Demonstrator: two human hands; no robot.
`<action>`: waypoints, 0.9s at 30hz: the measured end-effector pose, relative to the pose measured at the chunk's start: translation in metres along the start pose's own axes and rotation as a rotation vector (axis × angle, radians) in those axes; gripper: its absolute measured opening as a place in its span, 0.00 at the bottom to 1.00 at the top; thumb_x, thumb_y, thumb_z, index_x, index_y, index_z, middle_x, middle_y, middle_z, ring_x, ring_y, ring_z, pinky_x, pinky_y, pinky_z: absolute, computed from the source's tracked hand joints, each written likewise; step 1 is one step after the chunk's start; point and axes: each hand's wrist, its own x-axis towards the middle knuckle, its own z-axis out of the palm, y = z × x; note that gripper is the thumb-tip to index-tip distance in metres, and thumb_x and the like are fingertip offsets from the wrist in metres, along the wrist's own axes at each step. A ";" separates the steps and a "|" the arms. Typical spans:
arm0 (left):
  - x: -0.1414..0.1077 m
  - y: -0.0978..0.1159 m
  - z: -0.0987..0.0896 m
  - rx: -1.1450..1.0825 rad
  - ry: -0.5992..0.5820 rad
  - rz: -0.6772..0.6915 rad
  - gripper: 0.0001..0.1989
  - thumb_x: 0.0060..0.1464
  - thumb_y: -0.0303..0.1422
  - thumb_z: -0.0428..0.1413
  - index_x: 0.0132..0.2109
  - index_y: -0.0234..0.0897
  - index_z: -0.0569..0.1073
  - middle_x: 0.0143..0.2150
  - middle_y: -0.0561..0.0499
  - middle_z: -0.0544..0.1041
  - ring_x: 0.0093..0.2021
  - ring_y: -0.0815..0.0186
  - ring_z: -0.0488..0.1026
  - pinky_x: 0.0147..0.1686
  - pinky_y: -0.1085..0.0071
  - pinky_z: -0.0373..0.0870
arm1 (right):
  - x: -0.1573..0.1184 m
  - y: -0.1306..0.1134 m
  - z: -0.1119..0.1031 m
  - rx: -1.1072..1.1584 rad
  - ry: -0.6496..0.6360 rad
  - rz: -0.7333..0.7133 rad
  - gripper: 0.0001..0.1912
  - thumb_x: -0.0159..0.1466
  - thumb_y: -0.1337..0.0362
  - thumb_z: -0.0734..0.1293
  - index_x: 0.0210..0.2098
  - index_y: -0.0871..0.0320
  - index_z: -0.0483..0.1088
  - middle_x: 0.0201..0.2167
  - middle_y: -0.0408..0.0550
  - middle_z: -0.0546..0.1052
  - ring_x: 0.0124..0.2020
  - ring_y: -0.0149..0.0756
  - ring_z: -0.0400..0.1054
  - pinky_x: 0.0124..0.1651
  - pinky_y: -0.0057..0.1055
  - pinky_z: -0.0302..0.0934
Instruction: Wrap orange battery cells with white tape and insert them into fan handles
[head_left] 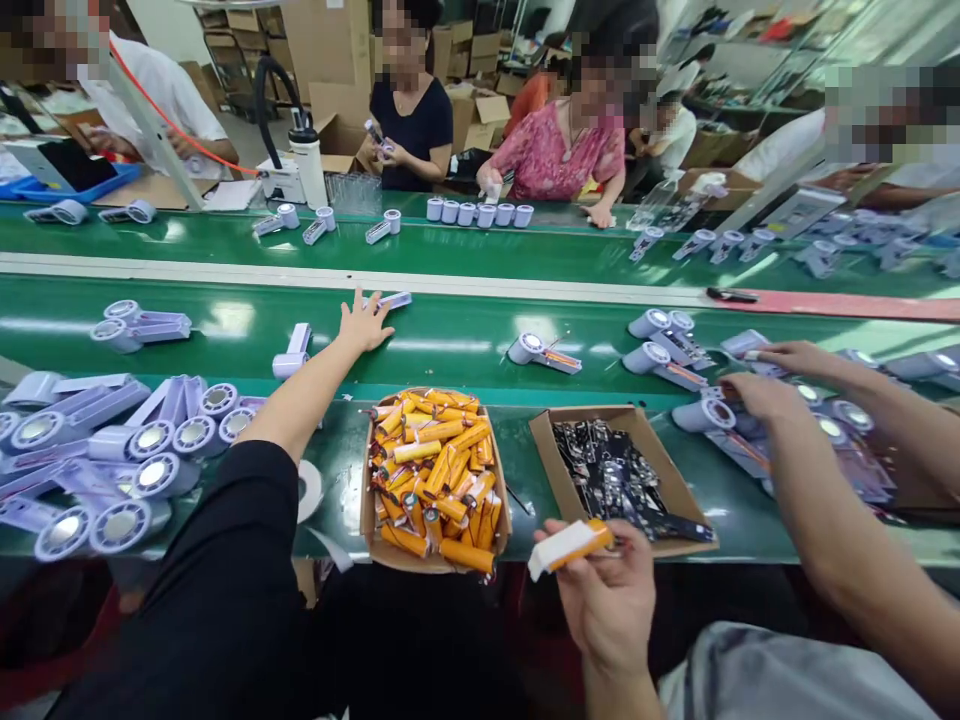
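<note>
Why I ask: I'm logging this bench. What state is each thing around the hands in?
Left hand: open, fingers spread, partly covering a purple housing
Right hand: closed around the orange battery
Orange battery: held, white strip along it
Battery box: open, heaped full
Circuit-board box: open, boards piled inside
White roll: lying flat
Mid-belt housing: lying down, handle open
Housings at left: heaped

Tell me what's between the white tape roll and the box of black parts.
A cardboard box of orange batteries, and just right of it a thin dark piece I can't identify. The head view shows this.
</note>
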 end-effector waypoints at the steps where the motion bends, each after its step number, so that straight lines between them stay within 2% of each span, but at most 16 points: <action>1: 0.009 -0.002 -0.001 0.049 0.038 0.001 0.37 0.72 0.46 0.50 0.82 0.40 0.58 0.85 0.36 0.50 0.83 0.30 0.36 0.75 0.33 0.53 | -0.005 0.004 -0.004 -0.007 -0.011 0.041 0.27 0.58 0.62 0.86 0.51 0.47 0.73 0.37 0.46 0.89 0.37 0.50 0.88 0.48 0.53 0.85; 4: 0.029 -0.008 -0.011 0.133 0.067 0.052 0.32 0.70 0.40 0.52 0.76 0.34 0.68 0.75 0.28 0.65 0.76 0.32 0.57 0.67 0.42 0.67 | -0.013 0.012 -0.015 -0.028 -0.035 0.092 0.26 0.59 0.62 0.85 0.51 0.48 0.73 0.36 0.49 0.89 0.35 0.50 0.88 0.46 0.51 0.85; 6: 0.034 -0.007 -0.019 0.135 0.017 0.154 0.29 0.67 0.37 0.54 0.71 0.36 0.75 0.70 0.31 0.71 0.70 0.38 0.67 0.66 0.46 0.69 | -0.012 0.012 -0.019 -0.018 -0.040 0.073 0.26 0.60 0.62 0.85 0.52 0.47 0.74 0.36 0.48 0.89 0.36 0.51 0.88 0.45 0.51 0.85; 8: 0.031 -0.003 -0.022 0.136 -0.040 0.301 0.27 0.63 0.35 0.56 0.67 0.43 0.79 0.69 0.39 0.74 0.68 0.46 0.69 0.68 0.53 0.67 | -0.005 0.008 -0.016 -0.006 -0.061 0.043 0.25 0.60 0.61 0.85 0.52 0.47 0.74 0.35 0.46 0.89 0.37 0.51 0.88 0.46 0.51 0.85; 10: 0.021 0.004 -0.019 0.141 -0.109 0.435 0.26 0.58 0.32 0.59 0.62 0.48 0.83 0.69 0.44 0.75 0.70 0.49 0.66 0.70 0.55 0.65 | 0.005 0.000 -0.005 -0.010 -0.100 0.013 0.25 0.60 0.62 0.85 0.52 0.47 0.76 0.35 0.46 0.89 0.36 0.51 0.88 0.47 0.51 0.85; 12: 0.011 0.010 -0.012 0.152 -0.173 0.481 0.23 0.52 0.29 0.60 0.55 0.47 0.86 0.65 0.44 0.78 0.70 0.45 0.66 0.69 0.50 0.64 | 0.020 -0.012 0.014 -0.036 -0.140 -0.045 0.26 0.59 0.63 0.86 0.53 0.48 0.77 0.36 0.47 0.89 0.37 0.51 0.88 0.47 0.49 0.85; 14: 0.005 0.015 -0.006 0.151 -0.221 0.450 0.20 0.49 0.29 0.62 0.49 0.43 0.88 0.59 0.40 0.82 0.65 0.42 0.70 0.66 0.46 0.66 | 0.039 -0.028 0.042 -0.095 -0.177 -0.152 0.26 0.58 0.64 0.86 0.54 0.49 0.78 0.38 0.47 0.89 0.38 0.50 0.88 0.45 0.46 0.86; 16: 0.005 0.015 -0.005 0.123 -0.247 0.407 0.17 0.48 0.30 0.64 0.46 0.44 0.88 0.52 0.41 0.85 0.59 0.45 0.76 0.63 0.51 0.70 | 0.065 -0.043 0.075 -0.168 -0.209 -0.278 0.26 0.58 0.64 0.86 0.54 0.48 0.79 0.42 0.46 0.89 0.42 0.50 0.88 0.46 0.44 0.87; 19: 0.011 0.012 -0.011 0.038 -0.271 0.382 0.15 0.50 0.38 0.65 0.46 0.47 0.88 0.47 0.47 0.87 0.52 0.51 0.80 0.57 0.62 0.72 | 0.120 -0.050 0.127 -0.274 -0.316 -0.381 0.29 0.60 0.61 0.84 0.59 0.46 0.77 0.49 0.44 0.86 0.50 0.47 0.86 0.55 0.44 0.84; 21: 0.013 0.009 -0.014 -0.034 -0.263 0.367 0.16 0.55 0.43 0.64 0.49 0.48 0.88 0.48 0.50 0.87 0.50 0.54 0.81 0.55 0.65 0.72 | 0.164 -0.035 0.158 -0.382 -0.466 -0.345 0.32 0.62 0.60 0.81 0.64 0.48 0.75 0.50 0.45 0.86 0.51 0.44 0.86 0.58 0.42 0.82; 24: 0.008 0.011 -0.006 -0.130 -0.189 0.321 0.20 0.66 0.44 0.55 0.56 0.44 0.84 0.53 0.49 0.86 0.51 0.56 0.80 0.55 0.67 0.72 | 0.226 0.008 0.190 -0.609 -0.663 -0.241 0.33 0.62 0.63 0.78 0.66 0.52 0.73 0.44 0.45 0.87 0.46 0.41 0.86 0.55 0.38 0.81; 27: 0.002 0.018 0.012 -0.197 -0.114 0.275 0.19 0.71 0.40 0.48 0.58 0.41 0.79 0.56 0.45 0.84 0.58 0.55 0.76 0.59 0.64 0.71 | 0.267 0.053 0.204 -0.864 -0.695 -0.203 0.27 0.61 0.69 0.76 0.60 0.54 0.75 0.41 0.45 0.88 0.47 0.43 0.86 0.56 0.39 0.79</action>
